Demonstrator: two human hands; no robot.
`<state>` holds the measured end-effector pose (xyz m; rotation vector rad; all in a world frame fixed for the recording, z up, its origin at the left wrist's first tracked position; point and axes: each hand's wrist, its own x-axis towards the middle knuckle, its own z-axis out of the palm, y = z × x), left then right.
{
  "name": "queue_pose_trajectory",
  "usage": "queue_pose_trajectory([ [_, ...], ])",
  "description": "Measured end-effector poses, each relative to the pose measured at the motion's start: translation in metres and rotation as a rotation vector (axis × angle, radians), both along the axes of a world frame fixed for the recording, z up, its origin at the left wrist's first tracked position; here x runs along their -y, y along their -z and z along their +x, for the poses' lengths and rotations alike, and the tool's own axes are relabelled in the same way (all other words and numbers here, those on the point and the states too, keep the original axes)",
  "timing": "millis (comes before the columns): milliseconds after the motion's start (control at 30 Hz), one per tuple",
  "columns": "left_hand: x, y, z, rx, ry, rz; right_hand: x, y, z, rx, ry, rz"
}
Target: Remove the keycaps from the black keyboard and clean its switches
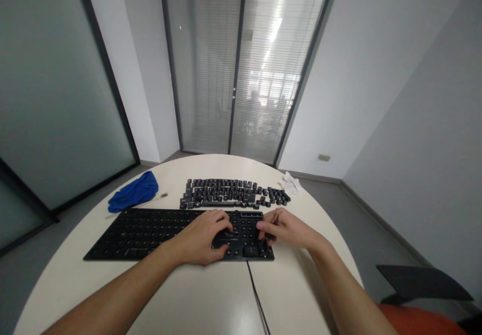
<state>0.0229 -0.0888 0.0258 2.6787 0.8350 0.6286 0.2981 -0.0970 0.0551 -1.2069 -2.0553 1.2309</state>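
Observation:
A black keyboard (158,227) without most of its keycaps lies on the round cream table (188,295). My left hand (205,237) rests on its middle-right part, thumb and fingers apart, with nothing seen in it. At the keyboard's right end, my right hand (280,227) has its fingers closed around a thin wire tool (264,248) that reaches down to the lower right keys. Beyond the keyboard, loose black keycaps (218,190) sit in rows, with a long space bar (218,204) at the near side.
A blue cloth (135,192) lies at the back left beside a thin brush (152,200). White crumpled tissue (291,183) is at the back right. A black cable (256,295) runs toward me from the keyboard. A chair (424,282) stands at the right.

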Motion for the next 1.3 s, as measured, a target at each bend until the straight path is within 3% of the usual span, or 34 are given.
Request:
queue_pose_trajectory([
  [333, 0.0, -0.001, 0.0, 0.003, 0.002, 0.004, -0.013, 0.011, 0.005, -0.078, 0.035, -0.085],
  [700, 0.0, -0.001, 0.001, 0.015, -0.034, -0.006, -0.024, 0.019, -0.004, -0.337, 0.33, 0.046],
  [900, -0.006, 0.01, 0.009, 0.233, -0.169, -0.214, -0.022, 0.03, -0.026, -0.489, 0.335, -0.032],
  [1067, -0.006, 0.01, 0.016, 0.423, -0.115, -0.439, -0.018, 0.033, -0.034, -0.537, 0.32, -0.038],
  [1300, -0.005, 0.007, 0.019, 0.467, -0.106, -0.51, -0.019, 0.035, -0.034, -0.548, 0.334, -0.024],
])
